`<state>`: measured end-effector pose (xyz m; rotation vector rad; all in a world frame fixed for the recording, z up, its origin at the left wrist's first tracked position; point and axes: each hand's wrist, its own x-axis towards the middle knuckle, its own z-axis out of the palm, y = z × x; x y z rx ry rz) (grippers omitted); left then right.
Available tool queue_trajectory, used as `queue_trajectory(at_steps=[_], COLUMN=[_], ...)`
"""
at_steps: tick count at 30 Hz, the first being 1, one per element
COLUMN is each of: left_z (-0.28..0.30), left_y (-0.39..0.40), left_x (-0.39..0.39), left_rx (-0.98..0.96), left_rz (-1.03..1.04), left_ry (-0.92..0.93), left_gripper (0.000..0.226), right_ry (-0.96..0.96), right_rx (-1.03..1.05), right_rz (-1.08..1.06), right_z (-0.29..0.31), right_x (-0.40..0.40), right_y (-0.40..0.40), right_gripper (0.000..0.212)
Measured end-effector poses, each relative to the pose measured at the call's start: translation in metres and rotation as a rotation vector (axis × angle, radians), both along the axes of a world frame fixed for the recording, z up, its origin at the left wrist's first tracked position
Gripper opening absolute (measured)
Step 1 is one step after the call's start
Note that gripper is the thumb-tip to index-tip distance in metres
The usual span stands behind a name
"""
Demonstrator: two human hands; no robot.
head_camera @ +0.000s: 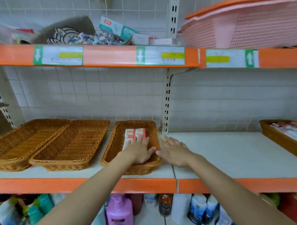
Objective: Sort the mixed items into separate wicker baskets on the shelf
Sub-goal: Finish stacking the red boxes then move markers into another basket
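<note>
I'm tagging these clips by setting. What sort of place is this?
Probably a small shop or its stockroom: orange-edged shelving with price-label strips, wicker baskets laid out for goods, and bottled toiletries on the shelf below.

1. The middle shelf (215,153) carries four baskets; the third basket (111,148) from the left is the landmark.
2. Small boxes (135,133) lie in that basket, toward its back.
3. The left hand (139,152) lies inside it, fingers (140,140) flat on the boxes.
4. The right hand (175,150) lies on the shelf just right of it.
5. Two baskets (42,143) sit left of it, touching each other.
6. A filled basket (274,136) sits well to its right.
7. Bottles (119,215) stand below it.
8. A crate (243,26) sits above, to the right.
</note>
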<state>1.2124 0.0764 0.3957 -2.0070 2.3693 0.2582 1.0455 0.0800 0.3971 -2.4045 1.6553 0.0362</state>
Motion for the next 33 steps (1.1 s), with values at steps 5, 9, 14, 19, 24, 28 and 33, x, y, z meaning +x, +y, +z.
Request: queue_trajectory(at_steps=[5,9,14,19,24,28,33], left_z=[-0.002,-0.008,-0.015,-0.016,-0.016,-0.019,-0.021], left_y=[0.040,0.061,0.064,0.037,-0.003,-0.031,-0.055], left_x=[-0.051,-0.095,-0.146,-0.187,-0.228,-0.268,-0.323], left_rx=[-0.075,-0.144,-0.084,-0.047,-0.046,-0.043,-0.042], left_rz=[-0.014,-0.055,-0.115,-0.177,-0.251,-0.320,-0.416], left_ry=[-0.013,-0.064,-0.086,-0.071,-0.038,-0.009,0.006], left_gripper=[0.066,0.066,0.068,0.067,0.067,0.067,0.065], right_ry=[0.031,0.046,0.086,0.085,0.093,0.127,0.165], right_rx=[-0.031,-0.060,-0.028,-0.024,-0.037,-0.047,-0.052], right_rz=[-0.010,-0.028,-0.096,-0.182,-0.282,-0.380,-0.482], right_z=[-0.002,-0.009,-0.018,-0.019,-0.015,-0.010,-0.014], right_x=[-0.052,-0.095,-0.147,-0.188,-0.233,-0.271,-0.317], right_y=[0.040,0.068,0.079,0.063,0.036,0.023,0.019], right_gripper=[0.066,0.064,0.065,0.066,0.070,0.070,0.071])
